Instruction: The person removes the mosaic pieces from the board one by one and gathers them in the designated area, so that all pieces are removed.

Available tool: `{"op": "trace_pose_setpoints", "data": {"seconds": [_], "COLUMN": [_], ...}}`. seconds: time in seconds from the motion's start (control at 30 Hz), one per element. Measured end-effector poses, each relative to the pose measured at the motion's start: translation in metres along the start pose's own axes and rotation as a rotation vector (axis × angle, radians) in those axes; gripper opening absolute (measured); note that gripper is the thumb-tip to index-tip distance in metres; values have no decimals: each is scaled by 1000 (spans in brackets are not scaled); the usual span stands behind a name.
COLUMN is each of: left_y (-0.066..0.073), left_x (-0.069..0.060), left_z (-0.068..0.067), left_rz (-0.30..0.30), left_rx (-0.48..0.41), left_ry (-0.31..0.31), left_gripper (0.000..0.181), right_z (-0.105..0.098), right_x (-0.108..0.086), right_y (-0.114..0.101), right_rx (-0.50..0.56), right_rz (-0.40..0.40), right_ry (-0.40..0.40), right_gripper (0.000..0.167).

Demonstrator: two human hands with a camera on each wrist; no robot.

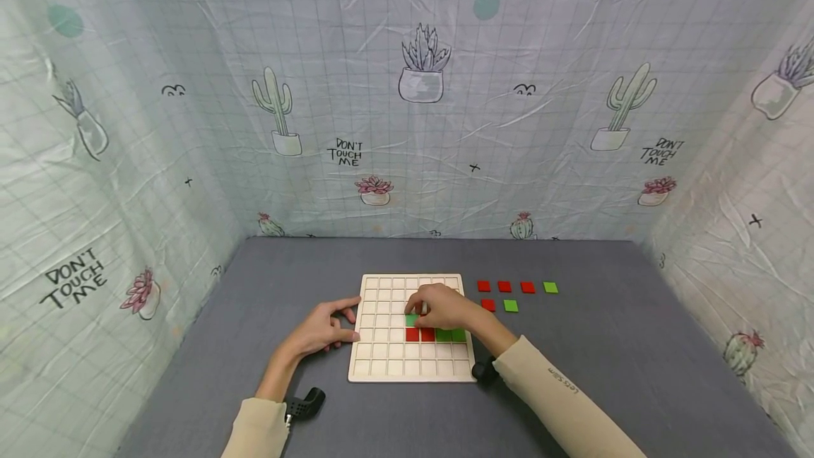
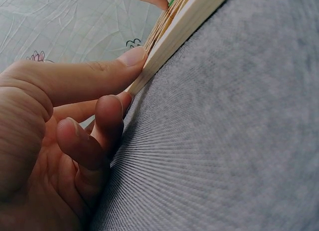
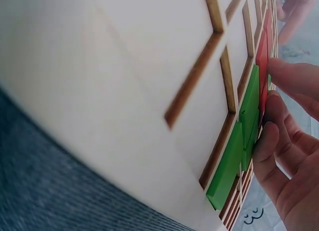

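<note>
The right hand point(image 1: 441, 306) is pinching a green tile point(image 1: 410, 320) between thumb and bent fingers at the wooden board point(image 1: 380, 352), just beyond a red tile point(image 1: 412, 335); the left hand point(image 1: 318, 329) is touching the board's left edge, thumb and forefinger spreading apart.

The person wears a long-sleeved cream fabric garment. The left sleeve point(image 1: 257, 426) ends just behind the wrist; its visible part is plain. The right sleeve point(image 1: 559, 401) bears a line of small dark lettering point(image 1: 563, 380) along the forearm, not fully legible. A curved black wrist device point(image 1: 308, 403) with a dotted band shows at the left wrist; a rounded black unit point(image 1: 485, 371) shows at the right. The left hand point(image 1: 321, 327) and right hand point(image 1: 441, 306) are bare.
</note>
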State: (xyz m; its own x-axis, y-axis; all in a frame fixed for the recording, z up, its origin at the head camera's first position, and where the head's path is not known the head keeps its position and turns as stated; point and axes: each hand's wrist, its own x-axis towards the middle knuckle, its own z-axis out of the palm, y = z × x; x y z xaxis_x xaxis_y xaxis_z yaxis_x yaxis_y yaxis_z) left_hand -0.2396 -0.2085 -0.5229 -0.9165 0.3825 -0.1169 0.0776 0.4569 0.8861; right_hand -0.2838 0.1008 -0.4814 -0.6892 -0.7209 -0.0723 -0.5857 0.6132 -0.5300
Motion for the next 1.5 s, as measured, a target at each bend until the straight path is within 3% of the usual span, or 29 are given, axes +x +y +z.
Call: {"op": "trace_pose_setpoints", "data": {"seconds": [1.5], "left_y": [-2], "left_x": [-3], "left_z": [0], "left_rz": [11], "left_rx": [-2], "left_ry": [-6], "left_gripper": [77], "right_z": [1], "right_x": [0], "right_y": [-2], "right_rx": [-22], "right_rz": [5], "right_ry": [-6], "right_gripper": [18]}}
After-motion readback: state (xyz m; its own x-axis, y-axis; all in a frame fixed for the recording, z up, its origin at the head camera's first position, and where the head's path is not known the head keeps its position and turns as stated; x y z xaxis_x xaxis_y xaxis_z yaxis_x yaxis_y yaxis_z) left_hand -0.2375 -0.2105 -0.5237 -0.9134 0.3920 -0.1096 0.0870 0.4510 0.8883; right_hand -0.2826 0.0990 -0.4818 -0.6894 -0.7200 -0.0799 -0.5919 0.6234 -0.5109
